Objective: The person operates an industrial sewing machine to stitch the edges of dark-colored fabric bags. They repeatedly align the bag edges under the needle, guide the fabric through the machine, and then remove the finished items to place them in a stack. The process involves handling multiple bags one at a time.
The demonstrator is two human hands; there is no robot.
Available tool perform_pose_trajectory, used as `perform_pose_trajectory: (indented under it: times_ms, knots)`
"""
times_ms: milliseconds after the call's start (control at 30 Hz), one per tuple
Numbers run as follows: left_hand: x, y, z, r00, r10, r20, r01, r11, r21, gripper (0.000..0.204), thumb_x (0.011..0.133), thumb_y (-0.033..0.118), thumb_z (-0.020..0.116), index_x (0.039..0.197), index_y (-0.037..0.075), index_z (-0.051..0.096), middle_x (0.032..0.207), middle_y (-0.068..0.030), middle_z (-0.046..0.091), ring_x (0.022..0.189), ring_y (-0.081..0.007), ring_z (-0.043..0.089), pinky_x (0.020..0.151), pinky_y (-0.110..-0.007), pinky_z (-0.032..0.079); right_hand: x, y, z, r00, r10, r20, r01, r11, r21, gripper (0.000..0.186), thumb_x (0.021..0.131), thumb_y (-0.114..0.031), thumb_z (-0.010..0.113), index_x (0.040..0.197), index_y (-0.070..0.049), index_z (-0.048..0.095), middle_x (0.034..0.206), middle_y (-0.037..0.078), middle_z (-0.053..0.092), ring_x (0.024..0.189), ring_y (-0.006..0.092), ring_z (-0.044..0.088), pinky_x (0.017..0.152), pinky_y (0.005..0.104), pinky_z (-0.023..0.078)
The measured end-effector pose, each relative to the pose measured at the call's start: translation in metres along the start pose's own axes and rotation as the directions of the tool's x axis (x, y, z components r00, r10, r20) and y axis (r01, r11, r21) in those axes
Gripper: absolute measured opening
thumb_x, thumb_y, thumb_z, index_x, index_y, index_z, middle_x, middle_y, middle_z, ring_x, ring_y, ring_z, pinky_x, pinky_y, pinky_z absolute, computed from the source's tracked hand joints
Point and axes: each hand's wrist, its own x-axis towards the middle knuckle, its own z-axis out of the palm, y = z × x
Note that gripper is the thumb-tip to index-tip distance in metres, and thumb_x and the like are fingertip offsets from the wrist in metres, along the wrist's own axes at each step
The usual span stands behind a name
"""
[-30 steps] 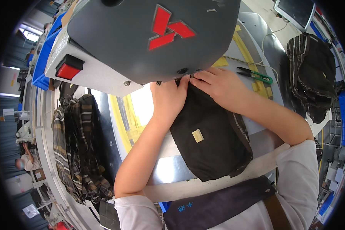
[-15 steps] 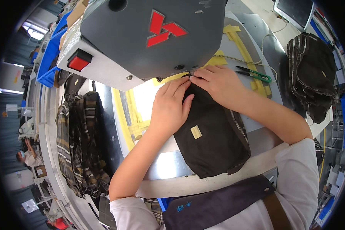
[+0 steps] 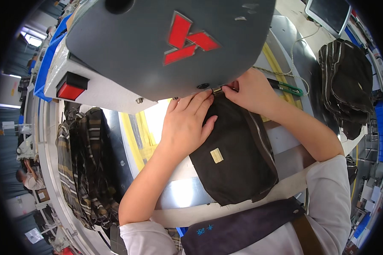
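Note:
A dark brown fabric bag piece (image 3: 238,165) lies under both hands, with a small pale label (image 3: 216,155) and a metal zipper (image 3: 260,134) along its right side. Its far edge, where a short zipper end shows, sits right beneath the grey sewing machine head (image 3: 132,51). My left hand (image 3: 186,121) rests on the left side of that edge, fingers stretched out and thumb apart. My right hand (image 3: 253,93) pinches the edge on the other side, its fingers curled and partly hidden by the machine head. The needle area is hidden.
Green-handled thread snips (image 3: 289,88) lie right of my right hand. A stack of dark zippered pieces (image 3: 347,80) sits farther right, below a screen (image 3: 329,15). Plaid fabric pieces (image 3: 85,170) hang at the left. Yellow tape (image 3: 133,144) marks the metal table. A red switch (image 3: 72,86) is on the machine.
The machine head appears larger and lower. My right hand's fingers have curled in from lying flatter, and a zipper end now shows between my hands. The left hand keeps its flat pose.

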Motion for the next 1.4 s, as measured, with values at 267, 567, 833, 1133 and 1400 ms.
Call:
perform_pose_trajectory:
  times_ms: [267, 567, 833, 1133, 1400]
  knots:
    - [-0.002, -0.003, 0.003, 0.999, -0.034, 0.026, 0.035, 0.998, -0.044, 0.039, 0.076, 0.017, 0.071, 0.111, 0.002, 0.062, 0.121, -0.0070, 0.060, 0.112, -0.0256, 0.055, 0.096, -0.038, 0.042, 0.005, 0.002, -0.003, 0.993, 0.086, 0.083, -0.098, 0.985, 0.146, 0.014, 0.074, -0.012, 0.065, 0.084, -0.003, 0.062, 0.071, 0.008, 0.062, 0.068, 0.0239, 0.062, 0.064, 0.0348, 0.049]
    - [-0.001, 0.000, 0.000, 0.999, -0.034, 0.004, 0.034, 0.999, -0.001, 0.040, 0.076, 0.018, 0.071, 0.111, 0.003, 0.063, 0.120, -0.0056, 0.060, 0.113, -0.0240, 0.055, 0.096, -0.038, 0.042, 0.006, -0.012, -0.019, 0.972, 0.068, 0.224, -0.039, 0.990, -0.133, 0.019, 0.076, -0.015, 0.062, 0.089, -0.002, 0.062, 0.073, 0.009, 0.064, 0.068, 0.0240, 0.063, 0.064, 0.0354, 0.048]
    - [-0.001, -0.002, 0.002, 0.999, -0.033, -0.001, 0.033, 0.999, 0.006, 0.038, 0.076, 0.019, 0.071, 0.110, 0.004, 0.064, 0.121, -0.0045, 0.061, 0.116, -0.0227, 0.054, 0.097, -0.038, 0.041, 0.008, 0.002, -0.015, 0.960, 0.133, 0.247, -0.174, 0.972, 0.155, 0.025, 0.076, -0.015, 0.061, 0.097, -0.002, 0.062, 0.072, 0.008, 0.064, 0.068, 0.0221, 0.062, 0.065, 0.0346, 0.048]
    - [-0.001, 0.000, 0.001, 0.999, -0.036, 0.009, 0.035, 0.998, 0.044, 0.038, 0.076, 0.020, 0.071, 0.110, 0.005, 0.065, 0.120, -0.0030, 0.062, 0.116, -0.0215, 0.053, 0.096, -0.038, 0.041, 0.010, 0.006, -0.010, 0.973, 0.065, 0.221, -0.119, 0.964, 0.237, 0.023, 0.076, -0.013, 0.063, 0.096, -0.003, 0.062, 0.073, 0.006, 0.063, 0.068, 0.0193, 0.060, 0.065, 0.0317, 0.047]
    - [-0.002, 0.000, -0.001, 0.999, -0.045, 0.019, 0.044, 0.998, 0.048, 0.038, 0.076, 0.020, 0.071, 0.111, 0.007, 0.065, 0.121, -0.0018, 0.061, 0.116, -0.0226, 0.053, 0.095, -0.039, 0.041, 0.008, 0.006, 0.004, 0.989, 0.052, 0.142, -0.084, 0.969, 0.233, 0.019, 0.074, -0.011, 0.064, 0.091, -0.004, 0.062, 0.070, 0.005, 0.060, 0.065, 0.0182, 0.058, 0.061, 0.0329, 0.045]
